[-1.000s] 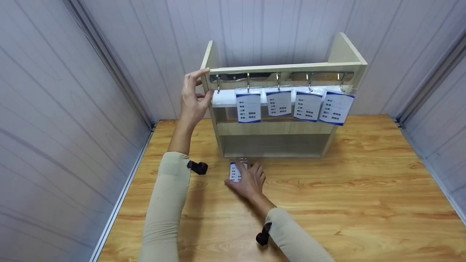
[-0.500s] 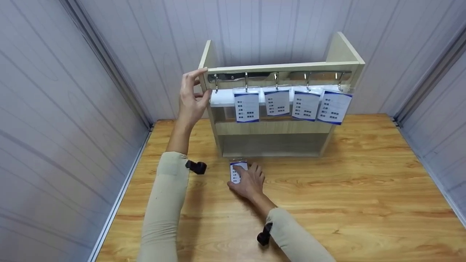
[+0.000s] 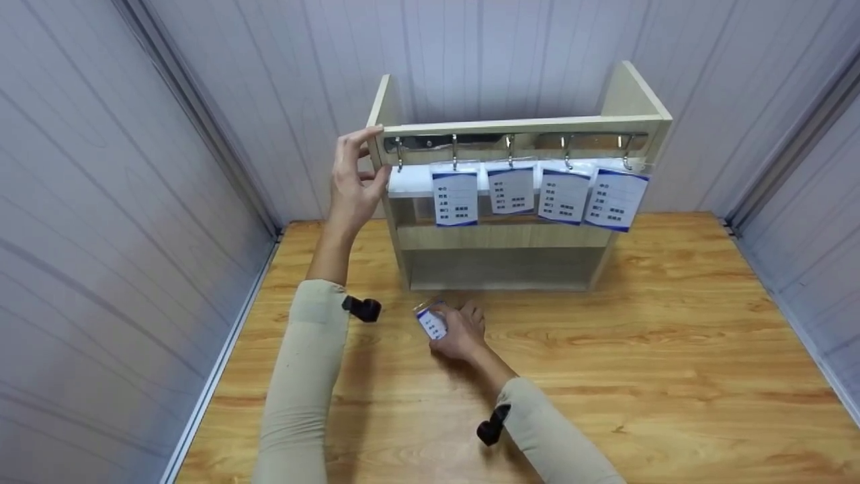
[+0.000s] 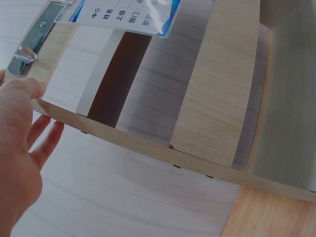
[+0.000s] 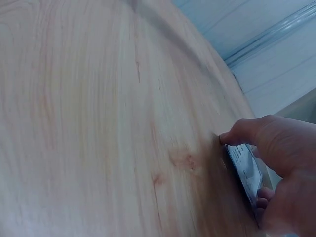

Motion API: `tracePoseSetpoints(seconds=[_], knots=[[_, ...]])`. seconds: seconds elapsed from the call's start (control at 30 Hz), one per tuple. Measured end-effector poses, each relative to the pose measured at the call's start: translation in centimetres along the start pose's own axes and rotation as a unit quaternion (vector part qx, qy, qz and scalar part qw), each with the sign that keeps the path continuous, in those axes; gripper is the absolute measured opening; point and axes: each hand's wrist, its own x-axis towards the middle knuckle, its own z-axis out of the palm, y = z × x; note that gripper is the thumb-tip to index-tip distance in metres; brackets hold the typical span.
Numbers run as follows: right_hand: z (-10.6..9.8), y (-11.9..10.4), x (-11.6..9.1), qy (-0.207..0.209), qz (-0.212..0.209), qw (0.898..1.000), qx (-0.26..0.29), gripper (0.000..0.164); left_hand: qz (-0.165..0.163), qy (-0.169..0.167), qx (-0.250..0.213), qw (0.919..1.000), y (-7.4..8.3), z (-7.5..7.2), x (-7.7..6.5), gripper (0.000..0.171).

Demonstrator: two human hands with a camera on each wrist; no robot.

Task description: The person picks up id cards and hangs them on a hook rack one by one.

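My left hand [image 3: 355, 185] grips the upper left side panel of a small wooden shelf [image 3: 504, 236]; in the left wrist view the thumb lies on the front and fingers reach behind the panel [image 4: 148, 145]. Low in front of the shelf, my right hand [image 3: 462, 334] holds a name badge [image 3: 430, 324] in a clear sleeve by its edges. That badge [image 5: 248, 170] stands tilted on edge close over the wooden tabletop in the right wrist view, and the hand partly hides it. Several similar badges [image 3: 455, 199] hang from the shelf's hooks.
A metal hook rail [image 3: 537, 141] runs along the shelf's top front, and its leftmost hook [image 3: 400, 154] bears no badge. Pale panelled walls [image 3: 282, 81] stand behind and at both sides of the wooden tabletop [image 3: 672, 349].
The badge under my right hand has gone from lying straight to turned, with its top swung left and its edge tilted up. The right thumb has drawn in. My left hand keeps its place.
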Motion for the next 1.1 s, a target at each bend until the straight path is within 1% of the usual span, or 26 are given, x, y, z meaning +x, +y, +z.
tracePoseSetpoints(seconds=[0.1, 0.13, 0.23, 0.37, 0.47, 0.63, 0.73, 0.8, 0.97, 1.1], knots=[[-0.1, 0.1, 0.1, -0.005, -0.013, 1.0, 0.0, 0.079, -0.001, -0.002, -0.002, 1.0, 0.0, 0.0, 0.0, 0.055], [-0.1, 0.2, 0.1, -0.007, -0.021, 1.0, 0.001, 0.081, -0.002, -0.001, -0.001, 1.0, 0.0, 0.0, 0.0, 0.055], [0.7, 1.3, 0.6, -0.008, -0.054, 0.999, 0.006, 0.085, -0.006, 0.003, 0.0, 1.0, 0.0, 0.0, 0.0, 0.056], [0.9, 1.8, 0.5, -0.017, -0.082, 0.996, 0.025, 0.091, -0.005, 0.002, 0.003, 1.0, 0.0, -0.1, 0.0, 0.056], [0.5, 1.3, 0.0, -0.026, -0.087, 0.995, 0.038, 0.095, -0.002, 0.0, 0.006, 1.0, 0.0, -0.1, -0.1, 0.055], [1.1, 2.1, 0.2, -0.022, -0.104, 0.993, 0.051, 0.095, 0.001, 0.001, 0.007, 1.0, 0.0, -0.1, -0.1, 0.055], [1.4, 2.3, 0.4, -0.017, -0.106, 0.993, 0.057, 0.096, 0.002, -0.001, 0.009, 1.0, 0.0, -0.1, 0.0, 0.055], [1.4, 2.3, 0.4, -0.022, -0.101, 0.993, 0.059, 0.097, 0.001, -0.002, 0.01, 1.0, 0.0, 0.0, 0.0, 0.055], [0.5, 1.4, 0.0, -0.031, -0.105, 0.993, 0.042, 0.097, -0.002, 0.0, 0.007, 1.0, -0.1, 0.0, 0.0, 0.056], [-0.5, 0.5, -0.4, -0.022, -0.109, 0.993, 0.028, 0.096, -0.002, -0.001, 0.008, 1.0, 0.0, 0.0, 0.1, 0.055]])
